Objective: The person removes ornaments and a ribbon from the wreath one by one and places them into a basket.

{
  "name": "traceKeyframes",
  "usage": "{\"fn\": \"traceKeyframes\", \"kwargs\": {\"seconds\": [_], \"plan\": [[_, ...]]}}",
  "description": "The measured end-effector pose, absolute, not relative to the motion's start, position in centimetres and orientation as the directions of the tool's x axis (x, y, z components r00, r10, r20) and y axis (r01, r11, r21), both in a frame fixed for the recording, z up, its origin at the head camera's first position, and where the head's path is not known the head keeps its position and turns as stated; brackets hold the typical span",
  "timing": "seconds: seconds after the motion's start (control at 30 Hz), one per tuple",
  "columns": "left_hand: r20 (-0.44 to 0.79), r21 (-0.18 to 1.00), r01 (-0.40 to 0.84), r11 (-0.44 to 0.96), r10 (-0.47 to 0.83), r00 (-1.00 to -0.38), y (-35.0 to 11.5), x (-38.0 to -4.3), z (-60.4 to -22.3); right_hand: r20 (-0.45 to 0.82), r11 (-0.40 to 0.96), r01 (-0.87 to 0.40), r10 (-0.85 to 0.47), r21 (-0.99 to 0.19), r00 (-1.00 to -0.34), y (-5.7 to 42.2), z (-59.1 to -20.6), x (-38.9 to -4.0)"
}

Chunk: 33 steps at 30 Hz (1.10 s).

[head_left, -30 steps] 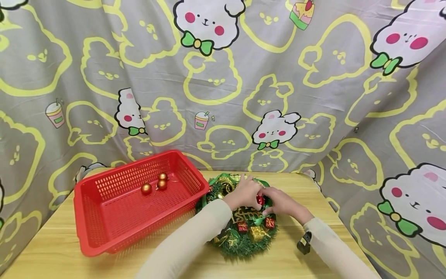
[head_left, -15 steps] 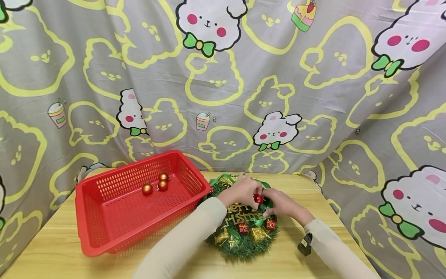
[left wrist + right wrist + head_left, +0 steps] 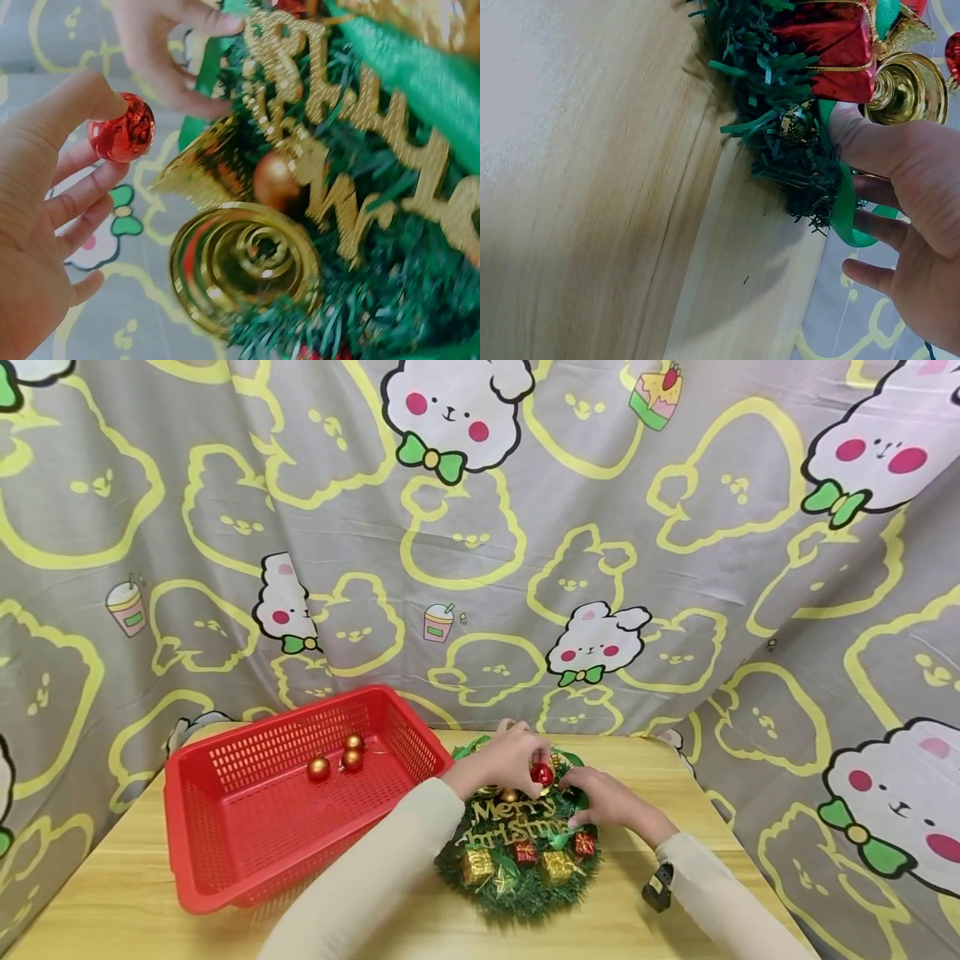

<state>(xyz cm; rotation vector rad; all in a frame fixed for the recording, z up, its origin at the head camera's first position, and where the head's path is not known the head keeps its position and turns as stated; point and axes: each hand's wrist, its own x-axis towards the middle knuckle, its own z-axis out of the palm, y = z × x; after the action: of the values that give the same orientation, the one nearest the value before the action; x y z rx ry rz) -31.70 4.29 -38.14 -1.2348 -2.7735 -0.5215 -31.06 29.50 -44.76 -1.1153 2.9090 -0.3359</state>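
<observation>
My left hand (image 3: pixel 512 758) pinches a shiny red bauble (image 3: pixel 542 774) between thumb and fingers, over the far part of a green Christmas wreath (image 3: pixel 517 889). In the left wrist view the bauble (image 3: pixel 122 129) is apart from the wreath's tinsel, near a gold bell (image 3: pixel 244 262) and a small copper ball (image 3: pixel 276 181). At the wreath's right edge my right hand (image 3: pixel 611 797) grips the tinsel, thumb on one side and fingers on the other. A green ribbon (image 3: pixel 845 210) partly covers its fingers. Gold "Merry Christmas" lettering (image 3: pixel 517 821) lies across the wreath.
To the left stands a red perforated plastic basket (image 3: pixel 217 868) with several gold-copper baubles (image 3: pixel 318 767) in it. Both rest on a wooden table (image 3: pixel 645 935). A patterned curtain (image 3: pixel 480 668) hangs behind. Small gift boxes (image 3: pixel 477 866) decorate the wreath.
My left hand has moved left with the red bauble, away from the right hand, uncovering more of the lettering. The right hand has stayed at the wreath's edge.
</observation>
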Motion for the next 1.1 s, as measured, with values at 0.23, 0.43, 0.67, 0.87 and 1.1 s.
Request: {"fn": "traceKeyframes", "kwargs": {"seconds": [0.23,0.43,0.67,0.87,1.1], "plan": [[0.243,0.282,0.737,0.614,0.698,-0.674,2.2,-31.5,-36.3,0.06,0.725,-0.66,-0.663,-0.195,-0.746,29.4,-44.7,-31.0],[0.303,0.273,0.75,0.603,0.685,-0.662,0.3,-31.4,-34.7,0.049,0.738,-0.645,-0.65,-0.198,-0.758,29.4,-44.6,-30.8],[0.378,0.239,0.767,0.595,0.671,-0.638,-2.3,-31.1,-33.6,0.045,0.745,-0.641,-0.645,-0.186,-0.763,29.5,-44.6,-30.8],[0.471,0.208,0.776,0.595,0.635,-0.613,-5.0,-31.1,-33.1,0.04,0.744,-0.646,-0.65,-0.172,-0.759,29.4,-44.6,-30.8],[0.527,0.233,0.747,0.623,0.564,-0.636,-8.3,-31.4,-31.8,0.035,0.743,-0.647,-0.652,-0.17,-0.758,29.2,-44.4,-30.7]]}}
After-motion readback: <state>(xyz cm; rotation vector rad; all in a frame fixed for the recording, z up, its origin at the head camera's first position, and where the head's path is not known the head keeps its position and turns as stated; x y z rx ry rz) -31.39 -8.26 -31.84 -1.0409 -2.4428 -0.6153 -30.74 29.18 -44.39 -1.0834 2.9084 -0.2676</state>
